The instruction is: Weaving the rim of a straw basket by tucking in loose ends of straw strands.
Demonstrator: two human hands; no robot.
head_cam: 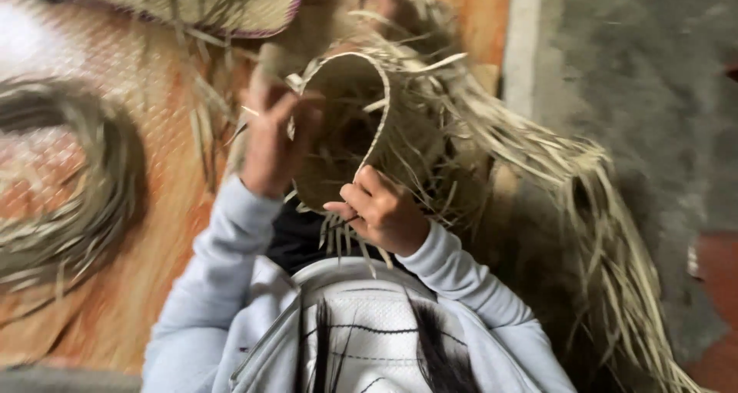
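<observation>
Left hand (270,135) grips the near rim of a half-woven straw basket (350,124), fingers closed on loose strands. Right hand (380,211) pinches the basket's lower edge strip. Long unwoven straw strips (584,208) trail off rightward over the floor; a coiled straw bundle (69,201) lies left on a woven mat (154,78).

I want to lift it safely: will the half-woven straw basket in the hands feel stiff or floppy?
Probably light: the basket is thin dried strips. Its curved rim holds shape between the left hand and right hand, so likely fairly stiff. The loose strands trail limply, so likely floppy.
</observation>
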